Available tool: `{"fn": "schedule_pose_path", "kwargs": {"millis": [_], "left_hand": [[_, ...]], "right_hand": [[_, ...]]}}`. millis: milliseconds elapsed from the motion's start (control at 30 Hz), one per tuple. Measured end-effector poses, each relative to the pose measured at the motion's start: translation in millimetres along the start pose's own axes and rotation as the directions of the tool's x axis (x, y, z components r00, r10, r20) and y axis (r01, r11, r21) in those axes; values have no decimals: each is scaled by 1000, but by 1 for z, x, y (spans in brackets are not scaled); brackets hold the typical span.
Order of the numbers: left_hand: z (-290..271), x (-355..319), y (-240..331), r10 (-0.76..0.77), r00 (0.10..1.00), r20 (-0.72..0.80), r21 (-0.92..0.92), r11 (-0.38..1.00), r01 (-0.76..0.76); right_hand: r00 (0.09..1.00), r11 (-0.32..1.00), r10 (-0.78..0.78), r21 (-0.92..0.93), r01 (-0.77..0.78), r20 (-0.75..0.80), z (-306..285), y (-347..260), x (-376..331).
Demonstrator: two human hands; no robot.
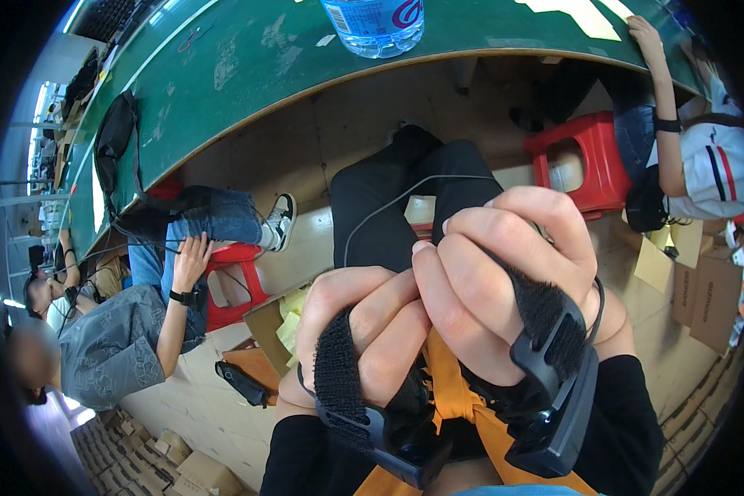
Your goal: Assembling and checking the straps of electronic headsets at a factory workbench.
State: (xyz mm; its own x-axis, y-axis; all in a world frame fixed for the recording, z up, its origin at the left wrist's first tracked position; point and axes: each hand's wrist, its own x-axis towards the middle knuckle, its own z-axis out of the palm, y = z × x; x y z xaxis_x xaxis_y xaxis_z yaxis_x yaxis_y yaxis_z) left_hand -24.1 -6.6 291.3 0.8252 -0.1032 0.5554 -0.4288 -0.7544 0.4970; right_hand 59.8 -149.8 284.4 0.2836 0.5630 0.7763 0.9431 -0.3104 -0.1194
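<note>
My left hand (376, 331) and my right hand (508, 277) are raised close in front of my chest. Their curled fingers meet near the middle, and whatever they may hold is hidden. A black fuzzy strap (336, 376) with a plastic buckle goes round the left hand. Round the right hand runs a matching black strap (546, 310), buckled to a dark device (558, 426) below it. An orange tie (452, 384) with a knot hangs behind and between the hands. Across my dark trousers (372, 207) lies a thin cable (388, 202).
A green table (248, 66) curves ahead, with a water bottle (376, 25) near its edge and a black bag (117, 128) at left. People sit on both sides beside red stools (583, 161). Cardboard boxes (707, 302) stand on the floor at right, more (202, 473) at lower left.
</note>
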Motion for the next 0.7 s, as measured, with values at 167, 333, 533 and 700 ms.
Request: {"fn": "schedule_pose_path", "kwargs": {"millis": [167, 333, 533, 700], "left_hand": [[2, 6, -3, -4, 989, -146, -83, 997, -8], [-6, 8, -8, -47, 980, -194, -369, 929, -28], [-2, 5, -9, -99, 968, -232, -469, 883, -22], [0, 6, -13, -99, 967, -235, -512, 858, -36]], "right_hand": [[997, 982, 73, 174, -75, 16, -13, 5, 5], [979, 917, 181, 344, -202, 94, -20, -5, 10], [975, 906, 199, 362, -220, 96, -20, -9, 10], [980, 897, 184, 395, -196, 70, -17, -7, 11]]}}
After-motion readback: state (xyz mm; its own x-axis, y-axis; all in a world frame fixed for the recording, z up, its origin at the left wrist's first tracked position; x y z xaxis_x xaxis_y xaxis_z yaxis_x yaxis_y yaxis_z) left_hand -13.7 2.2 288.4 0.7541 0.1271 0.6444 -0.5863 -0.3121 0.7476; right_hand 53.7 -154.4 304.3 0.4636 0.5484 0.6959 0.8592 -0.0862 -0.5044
